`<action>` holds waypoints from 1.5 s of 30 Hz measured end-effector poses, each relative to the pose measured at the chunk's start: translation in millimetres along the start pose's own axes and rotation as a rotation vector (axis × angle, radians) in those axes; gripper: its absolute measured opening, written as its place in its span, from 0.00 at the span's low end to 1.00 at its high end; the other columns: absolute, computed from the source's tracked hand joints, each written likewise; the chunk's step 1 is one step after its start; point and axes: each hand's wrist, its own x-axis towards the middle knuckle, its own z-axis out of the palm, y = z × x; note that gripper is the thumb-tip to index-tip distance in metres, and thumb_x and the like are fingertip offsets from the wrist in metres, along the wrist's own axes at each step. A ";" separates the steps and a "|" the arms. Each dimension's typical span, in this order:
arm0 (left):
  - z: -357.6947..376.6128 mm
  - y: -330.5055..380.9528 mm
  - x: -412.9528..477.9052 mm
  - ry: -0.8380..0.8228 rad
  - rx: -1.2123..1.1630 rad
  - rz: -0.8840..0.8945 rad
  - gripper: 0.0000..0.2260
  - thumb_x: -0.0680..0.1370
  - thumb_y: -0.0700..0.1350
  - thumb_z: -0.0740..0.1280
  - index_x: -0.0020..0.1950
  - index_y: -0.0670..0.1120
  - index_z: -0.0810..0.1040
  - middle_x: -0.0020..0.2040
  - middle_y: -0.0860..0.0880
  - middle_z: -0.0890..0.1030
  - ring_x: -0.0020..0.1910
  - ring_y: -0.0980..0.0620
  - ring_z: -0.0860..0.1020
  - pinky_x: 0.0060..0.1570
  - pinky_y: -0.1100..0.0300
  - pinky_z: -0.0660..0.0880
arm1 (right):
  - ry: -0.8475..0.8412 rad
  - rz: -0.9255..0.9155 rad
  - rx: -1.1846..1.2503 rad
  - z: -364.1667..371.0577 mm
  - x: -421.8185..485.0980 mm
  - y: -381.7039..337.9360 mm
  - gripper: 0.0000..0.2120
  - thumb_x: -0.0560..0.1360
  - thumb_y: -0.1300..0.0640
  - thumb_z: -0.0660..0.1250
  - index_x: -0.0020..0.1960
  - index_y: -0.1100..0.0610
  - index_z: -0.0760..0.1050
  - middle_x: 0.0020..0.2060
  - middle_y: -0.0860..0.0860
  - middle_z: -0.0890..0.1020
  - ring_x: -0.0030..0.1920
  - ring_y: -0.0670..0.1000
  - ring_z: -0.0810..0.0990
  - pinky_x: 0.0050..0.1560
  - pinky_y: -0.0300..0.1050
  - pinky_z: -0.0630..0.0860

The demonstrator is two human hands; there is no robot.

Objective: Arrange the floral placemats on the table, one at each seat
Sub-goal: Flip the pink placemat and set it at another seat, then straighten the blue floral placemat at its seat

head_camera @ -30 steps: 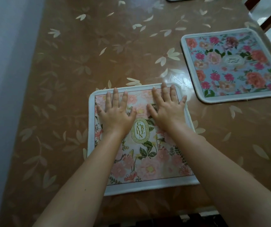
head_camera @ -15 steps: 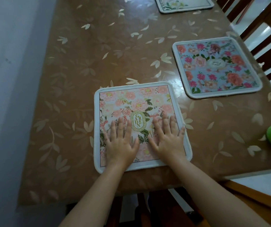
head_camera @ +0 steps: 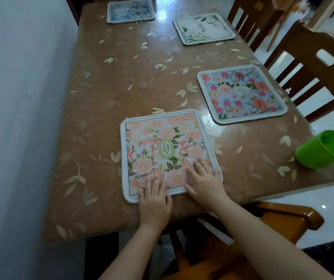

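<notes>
Evidently the left hand point(head_camera: 154, 197) and right hand point(head_camera: 205, 183) lie flat, fingers straight, gripping nothing, on the pink placemat point(head_camera: 162, 142) at its near edge; likely squaring it to the near chair point(head_camera: 287, 218).

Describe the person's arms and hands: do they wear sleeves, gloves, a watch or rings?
The left hand and the right hand are bare: no glove, and no ring I can make out, though they are slightly blurred. Along the arms there is no sleeve, watch or bracelet, as far as the picture shows.
</notes>
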 end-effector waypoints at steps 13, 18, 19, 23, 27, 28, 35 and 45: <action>-61.1 76.7 -16.4 0.315 -0.112 0.272 0.18 0.72 0.48 0.63 0.59 0.41 0.77 0.58 0.42 0.80 0.60 0.42 0.76 0.60 0.41 0.69 | 0.448 0.021 0.050 -86.7 -89.3 8.5 0.26 0.68 0.53 0.72 0.63 0.58 0.71 0.62 0.59 0.76 0.63 0.61 0.73 0.60 0.70 0.65; -70.0 124.5 -15.1 0.328 -0.160 0.334 0.20 0.73 0.51 0.58 0.58 0.42 0.77 0.59 0.41 0.79 0.61 0.41 0.74 0.61 0.40 0.70 | 0.510 0.077 0.101 -107.0 -114.6 43.9 0.24 0.68 0.55 0.72 0.62 0.59 0.73 0.61 0.60 0.76 0.62 0.62 0.73 0.60 0.69 0.67; -69.7 136.4 -15.5 0.325 -0.166 0.343 0.20 0.73 0.51 0.58 0.58 0.42 0.77 0.59 0.40 0.79 0.61 0.41 0.74 0.60 0.40 0.70 | 0.527 0.084 0.108 -111.0 -120.1 52.9 0.24 0.67 0.56 0.73 0.61 0.59 0.74 0.60 0.61 0.77 0.62 0.62 0.74 0.59 0.69 0.68; -63.6 188.8 -13.0 0.349 -0.172 0.423 0.18 0.73 0.50 0.62 0.58 0.42 0.77 0.60 0.40 0.78 0.61 0.41 0.74 0.58 0.40 0.71 | 0.575 0.135 0.122 -126.9 -139.7 94.2 0.23 0.68 0.56 0.72 0.61 0.59 0.74 0.61 0.60 0.77 0.62 0.61 0.73 0.60 0.68 0.66; -59.1 246.8 -2.0 0.362 -0.158 0.482 0.19 0.73 0.51 0.58 0.58 0.42 0.77 0.60 0.41 0.78 0.61 0.41 0.74 0.58 0.41 0.70 | 0.644 0.195 0.146 -139.6 -155.8 145.3 0.24 0.65 0.57 0.75 0.59 0.60 0.76 0.58 0.60 0.78 0.60 0.62 0.75 0.58 0.68 0.68; -58.1 261.6 0.9 0.355 -0.161 0.488 0.19 0.73 0.51 0.57 0.58 0.43 0.77 0.60 0.41 0.78 0.62 0.42 0.74 0.59 0.41 0.70 | 0.663 0.210 0.154 -142.9 -159.5 159.5 0.24 0.64 0.57 0.75 0.58 0.60 0.76 0.58 0.61 0.79 0.60 0.62 0.75 0.57 0.69 0.69; -50.0 382.0 24.6 0.402 -0.203 0.623 0.18 0.71 0.49 0.60 0.57 0.43 0.78 0.59 0.41 0.79 0.60 0.42 0.75 0.59 0.40 0.70 | 0.770 0.329 0.213 -165.0 -185.9 272.4 0.22 0.67 0.57 0.74 0.59 0.61 0.75 0.58 0.61 0.78 0.59 0.62 0.76 0.57 0.67 0.71; -21.1 520.0 41.6 0.287 -0.197 0.688 0.19 0.71 0.45 0.70 0.60 0.41 0.76 0.61 0.40 0.77 0.63 0.40 0.72 0.62 0.41 0.65 | 0.752 0.468 0.156 -183.6 -217.8 401.2 0.22 0.67 0.57 0.74 0.58 0.61 0.75 0.57 0.61 0.79 0.58 0.63 0.76 0.56 0.67 0.71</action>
